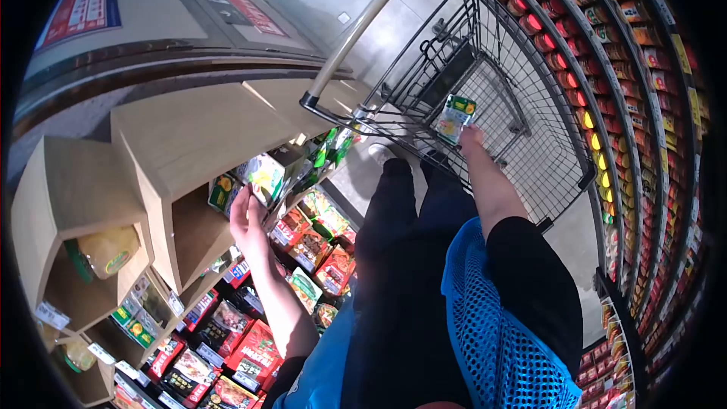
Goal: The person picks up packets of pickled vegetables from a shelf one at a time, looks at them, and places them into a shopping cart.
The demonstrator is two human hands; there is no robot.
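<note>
My right hand [471, 137] grips a green-and-white pack [456, 116] by its near end, holding it over the shopping cart [522, 95]. My left hand [248, 220] reaches to the wooden shelf [163, 216] on the left. Its fingers are closed at the near edge of a similar green-and-white pack [263, 174], which sits at the shelf opening. A dark green pack [221, 192] stands beside it, close to the fingertips. Part of the left thumb and the grip's underside are hard to make out.
The cart's handle [363, 30] crosses the upper middle. Red and black food packs [254, 352] fill the display at lower left. A round yellowish item [108, 251] sits in a wooden cubby. Curved shelves of jars [598, 83] line the right side.
</note>
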